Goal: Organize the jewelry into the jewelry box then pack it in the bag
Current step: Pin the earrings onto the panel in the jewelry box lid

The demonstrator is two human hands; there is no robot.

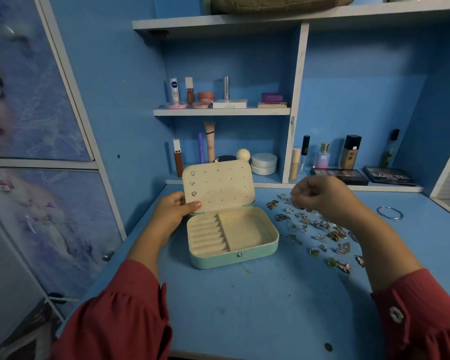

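A mint-green jewelry box [257,252] stands open on the blue desk, its cream lid [220,188] upright with three small earrings [192,183] pinned down its left side. My left hand [176,207] grips the lid's left edge, thumb across its front. My right hand [320,197] hovers over the scattered jewelry [320,235] to the right of the box, fingers curled together as if pinching a small piece; what it holds is too small and blurred to tell. The box's ring rolls and open compartment hold nothing.
A silver bangle [390,213] lies at the far right of the desk [257,307]. Behind the box, shelves [221,111] carry cosmetics, bottles and two eyeshadow palettes [389,175]. A brown bag-like thing [278,3] sits on the top shelf. A cabinet stands at the left.
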